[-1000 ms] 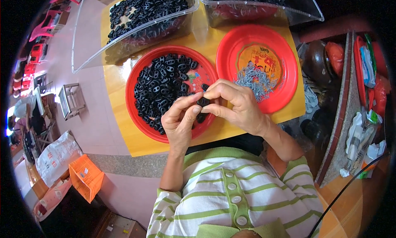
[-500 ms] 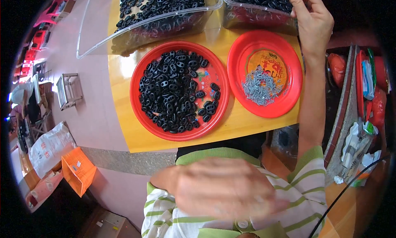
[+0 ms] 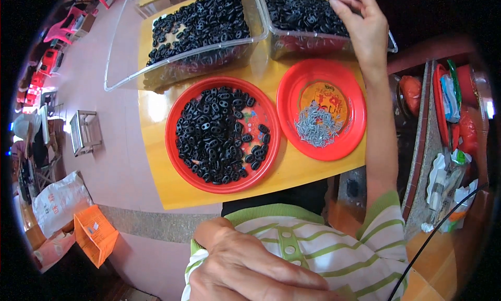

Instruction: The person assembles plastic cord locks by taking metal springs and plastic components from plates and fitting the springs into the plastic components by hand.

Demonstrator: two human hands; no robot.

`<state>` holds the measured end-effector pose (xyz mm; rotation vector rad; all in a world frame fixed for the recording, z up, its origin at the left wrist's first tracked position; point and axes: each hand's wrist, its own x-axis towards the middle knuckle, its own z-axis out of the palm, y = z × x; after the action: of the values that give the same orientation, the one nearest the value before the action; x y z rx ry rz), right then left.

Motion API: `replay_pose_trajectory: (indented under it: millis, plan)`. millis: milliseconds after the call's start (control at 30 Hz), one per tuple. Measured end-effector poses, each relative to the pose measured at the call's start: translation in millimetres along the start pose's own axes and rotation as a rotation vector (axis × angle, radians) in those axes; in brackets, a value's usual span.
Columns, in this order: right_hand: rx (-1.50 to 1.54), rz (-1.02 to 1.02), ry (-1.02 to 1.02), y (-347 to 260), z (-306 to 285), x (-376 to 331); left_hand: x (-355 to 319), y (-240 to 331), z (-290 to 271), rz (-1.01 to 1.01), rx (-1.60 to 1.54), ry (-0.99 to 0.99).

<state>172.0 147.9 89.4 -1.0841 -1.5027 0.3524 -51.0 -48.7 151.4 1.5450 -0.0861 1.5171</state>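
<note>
My right hand (image 3: 362, 24) is raised at the far right, beside the right clear bin (image 3: 313, 43) of black oval pieces. Its thumb and fingers curl around something dark that I cannot make out. Close to my chest, my left hand (image 3: 250, 269) reaches across the striped shirt, back up, fingers stretched toward the right and touching none of the pieces. A red round tray (image 3: 172, 149) holds many small black two-holed pieces (image 3: 211, 126). On its right, a red plate (image 3: 355, 129) carries a heap of small silvery pins or screws (image 3: 317, 126).
A second clear bin (image 3: 209, 50) of black pieces stands at the back left of the yellow table (image 3: 156, 189). On the floor to the left are a metal stool (image 3: 83, 131), a white sack (image 3: 60, 202) and an orange basket (image 3: 96, 236). A cable (image 3: 443, 230) hangs at the right.
My left hand has moved lower and nearer, and its blur is gone. The view has shifted, so table and bins appear lower. My right hand stays by the right bin, its fingers more curled.
</note>
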Motion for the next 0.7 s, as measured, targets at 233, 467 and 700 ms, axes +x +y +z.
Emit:
replay_pose_trajectory:
  millis: [233,467,700]
  plan:
    - [-0.138,0.042,0.038,-4,-28,-67,-41,-13,-24,-0.333,0.393,-0.147]
    - [-0.210,0.336,-0.255,1,-60,-126,-109,-38,-37,-0.720,0.875,-0.201]
    - [-0.169,0.349,-0.355,-5,-64,-170,-123,-75,-84,-0.654,1.346,-0.102]
